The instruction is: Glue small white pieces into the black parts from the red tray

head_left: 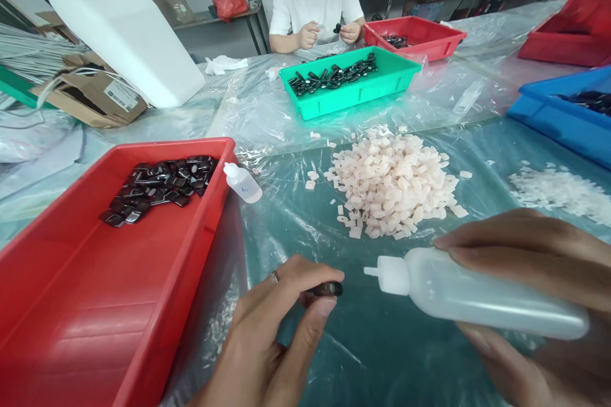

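Pinching a small black piece [327,289] btw thumb & forefinger of L hand [267,343], other fingers curled in, low centre just above the bench [382,362]. Wearing a ring [275,277] on that hand. Gripping a clear squeeze bottle [477,296] in R hand [539,254], fingers wrapped round the body from above & below, lying almost level, white nozzle aimed left at the black piece, tip near it but apart. Left of L hand, a red bin [71,305] w/ a heap of black parts [157,187] in its far corner. Just beside the bin's far right corner, a small bottle [242,182] lying on its side. Beyond both hands, a pile of white bits [394,181] on plastic sheeting; a thinner white pile [558,191] further right. Across the bench, a green tray [344,98] of dark parts, & behind it a person in a white shirt [315,6], both hands up close together, small dark item btw them. Far left, a big white jug [119,25] lying tilted.
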Demonstrator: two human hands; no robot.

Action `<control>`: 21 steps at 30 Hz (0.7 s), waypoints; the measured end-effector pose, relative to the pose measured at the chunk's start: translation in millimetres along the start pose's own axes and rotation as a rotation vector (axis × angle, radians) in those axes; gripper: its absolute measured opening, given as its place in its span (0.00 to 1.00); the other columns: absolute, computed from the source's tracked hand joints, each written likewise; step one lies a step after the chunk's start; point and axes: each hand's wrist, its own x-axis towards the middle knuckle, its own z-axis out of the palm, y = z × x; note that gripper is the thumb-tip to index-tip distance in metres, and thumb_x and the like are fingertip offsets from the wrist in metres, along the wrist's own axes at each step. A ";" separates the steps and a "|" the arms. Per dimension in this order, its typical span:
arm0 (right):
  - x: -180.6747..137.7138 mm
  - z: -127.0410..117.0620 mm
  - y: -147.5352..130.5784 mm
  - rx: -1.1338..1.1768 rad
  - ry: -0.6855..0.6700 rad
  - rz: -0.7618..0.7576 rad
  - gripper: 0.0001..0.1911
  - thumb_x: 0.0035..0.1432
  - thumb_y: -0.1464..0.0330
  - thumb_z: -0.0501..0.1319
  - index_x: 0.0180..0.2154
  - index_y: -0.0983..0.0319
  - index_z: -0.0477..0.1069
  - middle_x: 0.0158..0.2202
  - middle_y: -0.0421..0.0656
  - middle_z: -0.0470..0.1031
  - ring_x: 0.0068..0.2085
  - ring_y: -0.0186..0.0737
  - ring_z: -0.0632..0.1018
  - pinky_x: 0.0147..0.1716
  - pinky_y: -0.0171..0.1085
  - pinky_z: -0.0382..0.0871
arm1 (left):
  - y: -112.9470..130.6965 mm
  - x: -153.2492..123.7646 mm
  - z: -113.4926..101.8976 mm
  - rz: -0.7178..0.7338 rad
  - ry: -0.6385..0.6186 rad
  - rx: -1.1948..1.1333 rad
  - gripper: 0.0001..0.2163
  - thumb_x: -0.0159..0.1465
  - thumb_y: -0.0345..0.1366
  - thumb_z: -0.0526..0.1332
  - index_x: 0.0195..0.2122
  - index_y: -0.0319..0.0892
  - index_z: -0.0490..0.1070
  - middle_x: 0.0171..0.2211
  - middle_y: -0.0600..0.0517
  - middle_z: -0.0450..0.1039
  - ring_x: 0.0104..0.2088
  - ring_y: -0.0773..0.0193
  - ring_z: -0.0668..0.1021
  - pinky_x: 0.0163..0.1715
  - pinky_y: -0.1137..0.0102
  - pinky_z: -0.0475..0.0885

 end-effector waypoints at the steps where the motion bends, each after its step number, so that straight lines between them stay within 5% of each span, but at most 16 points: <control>1: 2.5 0.5 -1.8 0.005 0.026 0.030 0.14 0.58 0.66 0.65 0.47 0.50 0.78 0.43 0.44 0.80 0.39 0.47 0.82 0.27 0.41 0.80 | 1.6 -0.8 0.5 -0.053 0.001 0.007 0.12 0.72 0.29 0.58 0.52 0.52 0.72 0.37 0.56 0.76 0.30 0.70 0.78 0.32 0.76 0.72; 6: 6.9 0.6 -2.8 -0.030 -0.014 -0.086 0.15 0.55 0.68 0.65 0.46 0.56 0.78 0.41 0.45 0.81 0.34 0.45 0.83 0.29 0.39 0.82 | 5.2 0.1 2.3 -0.137 -0.014 -0.157 0.14 0.77 0.34 0.50 0.53 0.55 0.75 0.31 0.57 0.73 0.29 0.70 0.77 0.35 0.76 0.72; 12: 4.7 7.1 -5.9 0.065 0.031 -0.029 0.16 0.55 0.73 0.64 0.46 0.59 0.78 0.42 0.47 0.79 0.42 0.46 0.82 0.37 0.40 0.82 | 2.0 5.5 2.0 -0.267 -0.044 -0.451 0.15 0.72 0.29 0.62 0.53 0.58 0.76 0.43 0.56 0.75 0.40 0.69 0.81 0.41 0.79 0.77; 21: -7.5 9.6 -3.7 0.102 -0.085 -0.109 0.21 0.53 0.75 0.67 0.50 0.57 0.78 0.48 0.44 0.77 0.47 0.49 0.81 0.39 0.43 0.85 | -0.7 3.9 0.0 -0.198 0.033 -0.408 0.12 0.68 0.24 0.65 0.42 0.52 0.79 0.41 0.55 0.78 0.43 0.66 0.81 0.43 0.77 0.77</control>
